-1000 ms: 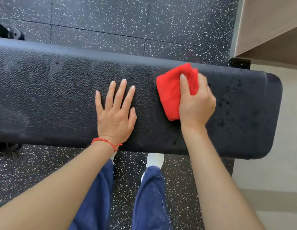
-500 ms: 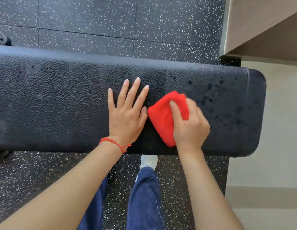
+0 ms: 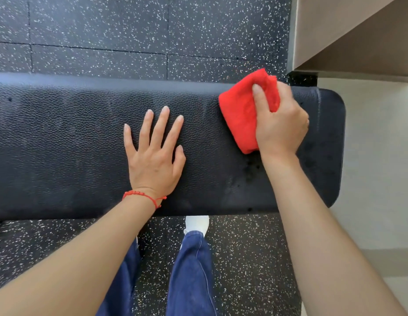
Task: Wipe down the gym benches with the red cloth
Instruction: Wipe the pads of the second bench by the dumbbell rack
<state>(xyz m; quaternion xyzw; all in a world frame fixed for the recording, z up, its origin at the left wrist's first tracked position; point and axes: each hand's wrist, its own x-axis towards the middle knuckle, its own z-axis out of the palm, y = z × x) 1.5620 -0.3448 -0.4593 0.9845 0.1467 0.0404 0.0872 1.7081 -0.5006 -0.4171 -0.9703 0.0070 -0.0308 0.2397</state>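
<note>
**Red cloth pressed to the far right of the bench pad**

A black, pebble-textured gym bench point(image 3: 73, 142) runs left to right across the view, its rounded end at the right. The person stands at its near side, leaning over it with both bare forearms reaching in from the bottom of the frame.

The right hand point(image 3: 279, 124) is closed around a folded red cloth point(image 3: 240, 117), fingers curled over its top and thumb laid along the cloth's upper face. The cloth lies against the pad close to the bench's right end, its far corner reaching the far edge of the padding and its near end tucked under the heel of the hand. Dark damp-looking spots mark the pad just near of the cloth and toward the right end.

The left hand point(image 3: 154, 156) lies flat on the pad, palm down, fingers spread and pointing toward the far side, holding nothing. It sits left of the cloth, apart from it, roughly midway between the near and far edges. A thin red string bracelet point(image 3: 142, 196) circles the left wrist.

Below the bench's near edge show blue trouser legs point(image 3: 191, 270) and the toe of a white shoe point(image 3: 197, 223) on black rubber flooring point(image 3: 130, 30) speckled white, which also stretches beyond the bench on the far side. At the right, the rubber gives way to a pale floor point(image 3: 376, 156), and a beige wall or panel point(image 3: 335, 26) fills the far right corner.
</note>
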